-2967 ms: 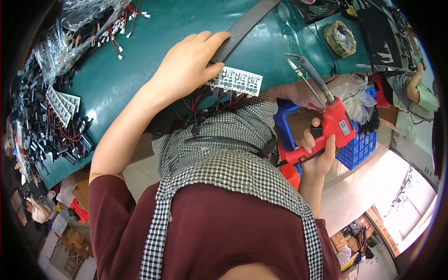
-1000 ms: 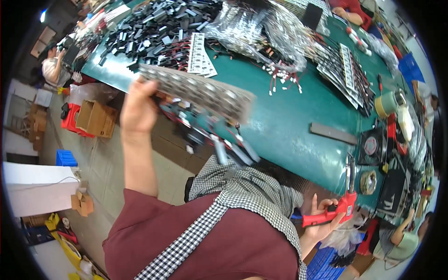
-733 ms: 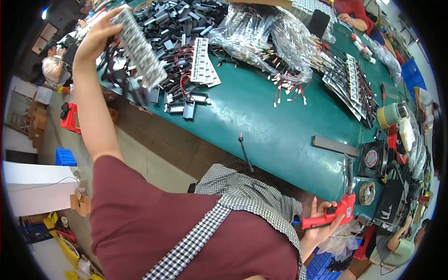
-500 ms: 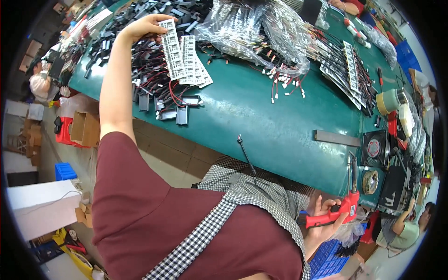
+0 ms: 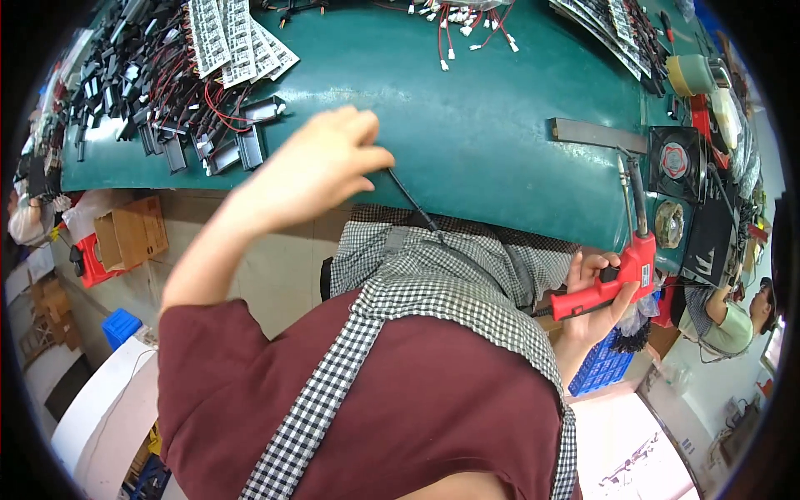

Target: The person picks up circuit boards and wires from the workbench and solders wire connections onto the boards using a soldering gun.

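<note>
My right hand (image 5: 593, 310) grips the red handle of a soldering gun (image 5: 627, 271), its metal tip and feed tube pointing away over the table edge. My left hand (image 5: 329, 158), slightly blurred, hovers over the near part of the green table with its thumb and fingers apart. Close to its fingertips is the upper end of a thin black cable (image 5: 412, 200), which runs over the table edge to my checked apron. The cable's tip is hidden by the hand. White panels of small circuit boards (image 5: 242, 50) with red and black wires lie at the far left.
Many black plastic cases (image 5: 175, 154) are heaped at the left. A grey metal bar (image 5: 596, 133), a small fan (image 5: 673, 160) and a solder roll (image 5: 668, 223) lie at the right. More white panels (image 5: 604, 33) are stacked at the far right. A person (image 5: 725, 317) sits beyond.
My left hand has let go of the white panel and come back toward me, near the black cable. The right hand still holds the soldering gun. My view has shifted nearer to me.
</note>
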A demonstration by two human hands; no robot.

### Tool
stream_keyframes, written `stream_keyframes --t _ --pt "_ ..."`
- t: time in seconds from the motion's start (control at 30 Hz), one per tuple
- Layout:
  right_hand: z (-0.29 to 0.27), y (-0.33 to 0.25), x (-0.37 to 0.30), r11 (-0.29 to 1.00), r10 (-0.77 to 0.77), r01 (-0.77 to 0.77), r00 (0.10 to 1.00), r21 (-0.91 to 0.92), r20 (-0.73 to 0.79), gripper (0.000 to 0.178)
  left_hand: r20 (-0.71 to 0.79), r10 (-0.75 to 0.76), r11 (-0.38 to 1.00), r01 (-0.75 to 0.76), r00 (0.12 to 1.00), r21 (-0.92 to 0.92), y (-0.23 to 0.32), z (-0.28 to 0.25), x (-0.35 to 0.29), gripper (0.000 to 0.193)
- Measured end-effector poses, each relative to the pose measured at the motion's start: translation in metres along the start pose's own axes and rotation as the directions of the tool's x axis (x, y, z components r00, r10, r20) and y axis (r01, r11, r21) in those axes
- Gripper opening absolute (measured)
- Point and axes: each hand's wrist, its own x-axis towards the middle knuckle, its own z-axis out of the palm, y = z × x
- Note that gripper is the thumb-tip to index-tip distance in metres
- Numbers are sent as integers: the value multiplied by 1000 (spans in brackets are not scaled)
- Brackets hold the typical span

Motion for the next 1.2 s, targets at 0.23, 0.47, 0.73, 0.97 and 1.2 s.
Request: stream_keyframes --t 0.23,0.47,0.73,0.97,1.2 --pt "-16 -18 1 1000 21 -21 1000 -4 -12 46 -142 -73 995 81 987 56 18 53 -6 15" --pt "-26 -28 3 1000 -14 14 1000 12 -7 45 -208 -119 993 117 971 -24 0 22 37 18" --pt "-35 -31 8 999 -37 38 999 39 -38 43 -324 -322 891 400 890 215 -47 -15 84 16" --pt "-38 -35 16 998 -33 36 997 51 -64 42 -395 -115 773 332 912 541 -86 10 107 6" --pt "-46 -40 18 995 -83 91 986 50 -147 43 -499 -229 833 433 836 343 -61 -13 112 10"
